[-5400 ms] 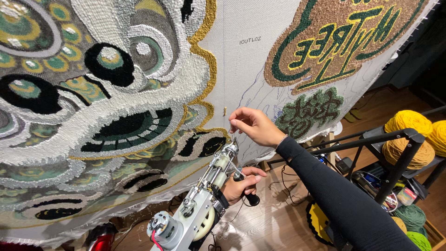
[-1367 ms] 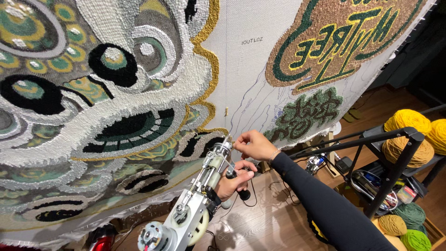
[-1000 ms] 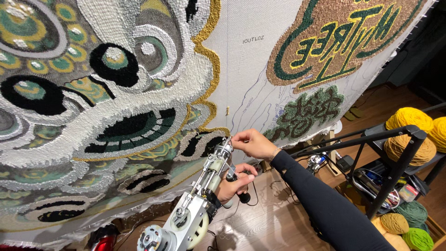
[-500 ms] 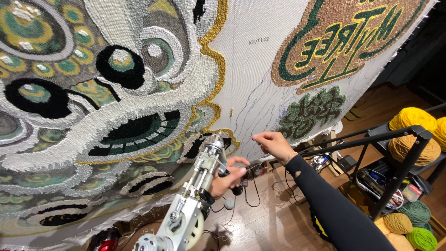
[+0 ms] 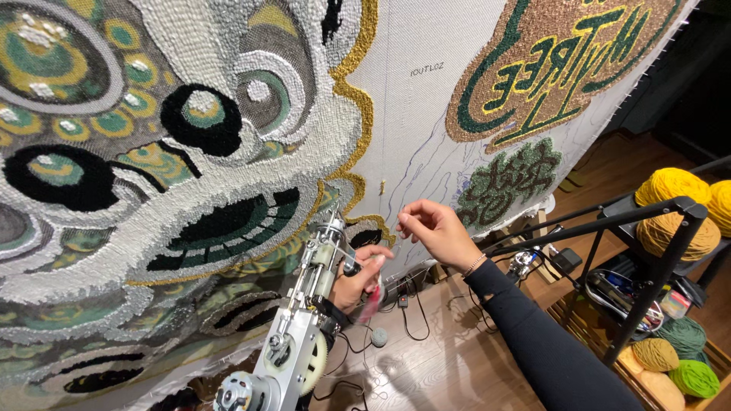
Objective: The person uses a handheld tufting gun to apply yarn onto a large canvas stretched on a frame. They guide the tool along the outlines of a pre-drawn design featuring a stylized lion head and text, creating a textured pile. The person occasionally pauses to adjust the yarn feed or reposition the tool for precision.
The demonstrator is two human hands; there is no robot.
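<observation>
A large stretched backing cloth (image 5: 415, 129) carries a tufted lion-like face in white, black, green and gold on its left and a brown and green lettered patch (image 5: 563, 61) at the upper right. My left hand (image 5: 358, 278) grips the handle of a metal tufting gun (image 5: 304, 320), whose tip touches the cloth by the gold border. My right hand (image 5: 434, 228) hovers just right of the gun tip, fingers pinched on a thin strand of yarn.
A black metal rack (image 5: 647, 251) stands at the right with yellow yarn balls (image 5: 674, 205) on top and green and tan balls (image 5: 674, 365) in a wooden crate below. Cables and small plugs lie on the wooden floor (image 5: 426, 358) under the cloth.
My right hand dropped from the cloth to the gun's tip, then drew away to the right with the strand. The gun stayed against the cloth, shifting slightly as the view moved.
</observation>
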